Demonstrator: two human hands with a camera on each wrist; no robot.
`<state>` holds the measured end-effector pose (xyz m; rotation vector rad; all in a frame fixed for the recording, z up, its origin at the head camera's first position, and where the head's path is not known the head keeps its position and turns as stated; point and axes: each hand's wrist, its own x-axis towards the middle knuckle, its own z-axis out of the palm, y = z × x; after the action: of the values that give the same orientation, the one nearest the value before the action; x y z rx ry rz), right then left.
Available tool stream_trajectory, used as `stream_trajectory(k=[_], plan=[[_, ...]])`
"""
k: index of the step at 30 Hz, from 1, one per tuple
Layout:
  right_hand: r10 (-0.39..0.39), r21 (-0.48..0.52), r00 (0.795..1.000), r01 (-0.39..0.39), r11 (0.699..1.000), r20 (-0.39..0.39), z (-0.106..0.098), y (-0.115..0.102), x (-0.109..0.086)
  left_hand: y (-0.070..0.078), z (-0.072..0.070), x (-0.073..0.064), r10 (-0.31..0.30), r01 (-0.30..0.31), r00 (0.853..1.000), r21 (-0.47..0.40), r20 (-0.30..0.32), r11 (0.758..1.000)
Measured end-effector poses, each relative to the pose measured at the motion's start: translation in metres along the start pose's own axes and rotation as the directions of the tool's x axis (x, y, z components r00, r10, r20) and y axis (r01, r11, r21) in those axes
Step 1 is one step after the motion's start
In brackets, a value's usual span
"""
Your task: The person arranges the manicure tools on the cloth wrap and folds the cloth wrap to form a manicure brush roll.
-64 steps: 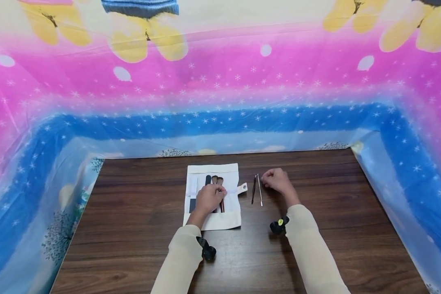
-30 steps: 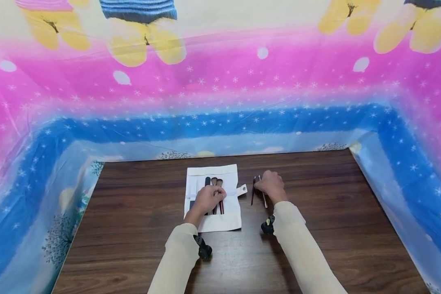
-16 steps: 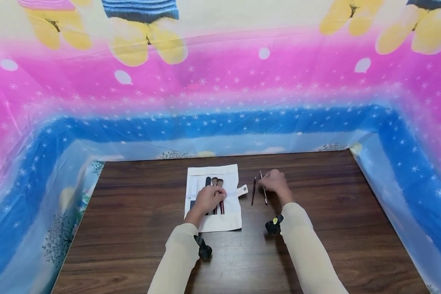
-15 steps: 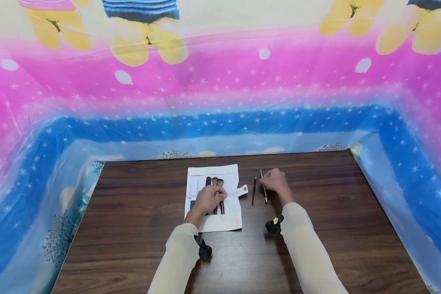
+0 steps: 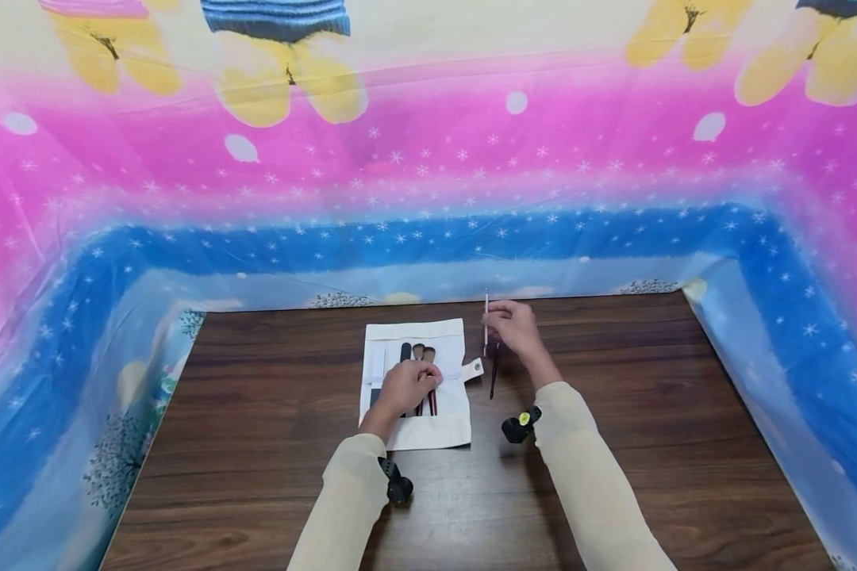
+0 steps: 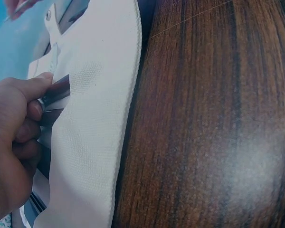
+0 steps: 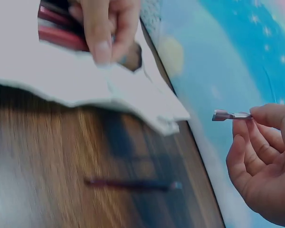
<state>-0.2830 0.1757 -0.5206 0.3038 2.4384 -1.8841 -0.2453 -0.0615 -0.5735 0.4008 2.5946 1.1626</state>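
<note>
A white fabric brush roll [image 5: 428, 434] lies unfolded on the table. Its pocket holds two soft-headed brushes [image 5: 429, 355] with dark red handles and a black flat tool [image 5: 405, 350]. My left hand [image 5: 409, 387] pinches the pocket's edge between thumb and forefinger, partly covering the tools. To the right, my right hand [image 5: 517, 327] holds up a slim silver cuticle pusher [image 7: 223, 115] between thumb and fingertips, its flat scoop end sticking out in the right wrist view. Below it on the table lies a thin dark red tool [image 5: 493, 379], blurred in the right wrist view.
A snap strap [image 5: 474, 369] juts from the roll's right side towards the dark red tool. The brown wooden table [image 5: 257, 492] is bordered at the back and sides by a printed pink and blue cloth [image 5: 428, 238].
My right hand has picked the silver cuticle pusher off the table, raised it and carried it left and away from me, nearly upright. My left hand stays on the roll.
</note>
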Motion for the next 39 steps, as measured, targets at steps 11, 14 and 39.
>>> stream_trajectory(k=[11, 14, 39], plan=[[-0.028, 0.052, 0.995, 0.023, 0.998, 0.095, 0.047, -0.007, 0.004, 0.002, -0.001, 0.000, -0.017, 0.017, 1.000, 0.021, -0.004, 1.000], [-0.021, 0.054, 0.993, 0.015, 0.998, 0.113, 0.057, -0.001, 0.004, 0.002, -0.001, 0.000, -0.017, 0.017, 1.000, 0.033, -0.006, 0.999], [0.102, -0.114, 0.973, -0.079, 0.990, 0.209, 0.067, 0.017, 0.003, 0.002, -0.001, 0.000, 0.001, 0.000, 1.000, 0.032, -0.012, 0.999]])
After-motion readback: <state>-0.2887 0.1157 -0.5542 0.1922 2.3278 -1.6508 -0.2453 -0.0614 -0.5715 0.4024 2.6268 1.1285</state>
